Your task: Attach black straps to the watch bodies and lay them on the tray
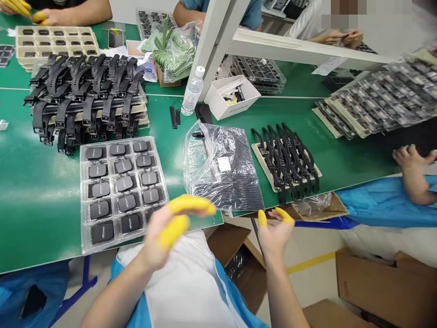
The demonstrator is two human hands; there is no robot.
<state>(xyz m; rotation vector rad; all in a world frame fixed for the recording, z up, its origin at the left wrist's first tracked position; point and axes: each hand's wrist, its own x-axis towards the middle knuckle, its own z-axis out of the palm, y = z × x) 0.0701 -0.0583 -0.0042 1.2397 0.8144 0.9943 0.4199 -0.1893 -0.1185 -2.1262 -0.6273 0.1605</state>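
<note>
My left hand, with yellow finger covers, hovers over the table's front edge, thumb and fingers apart and nothing between them. Close by lies a clear plastic tray whose compartments hold black square watch bodies. My right hand, also with yellow finger covers, is just off the table edge, palm up, its fingers spread. Between and beyond both hands is a clear plastic bag of black straps with a white label. To its right, a beige tray carries black watch straps in rows.
Stacked trays of strapped watches stand at the left back. A water bottle and a white box stand near a white frame post. More trays are piled at right. Co-workers' hands show at the edges; cardboard boxes lie below.
</note>
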